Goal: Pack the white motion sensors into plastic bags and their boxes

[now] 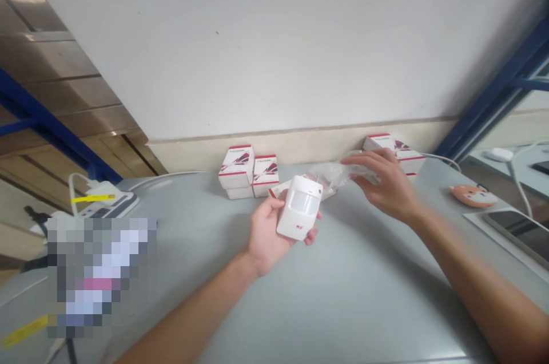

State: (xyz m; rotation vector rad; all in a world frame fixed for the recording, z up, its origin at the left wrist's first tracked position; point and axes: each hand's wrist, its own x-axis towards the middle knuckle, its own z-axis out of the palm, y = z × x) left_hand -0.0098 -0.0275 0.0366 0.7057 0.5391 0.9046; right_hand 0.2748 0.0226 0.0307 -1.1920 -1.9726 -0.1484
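Observation:
In my left hand [266,233] lies a white motion sensor [299,210], its domed lens side facing up and its lower end toward me. The fingers wrap underneath, and their tips show at its right edge. Up and to the right, my right hand [388,186] has its fingers curled on a crumpled clear plastic bag [337,172], apart from the sensor. Behind the sensor, an opened-looking white and red carton [278,188] lies on the grey table [334,301], partly hidden by the sensor and the bag.
White and red boxes [235,166] stand against the wall, with more boxes [409,158] behind my right hand. At the left are a power strip [114,204], cables and a pixelated patch. An orange animal-face object [472,195] and a dark flat device [521,232] lie right.

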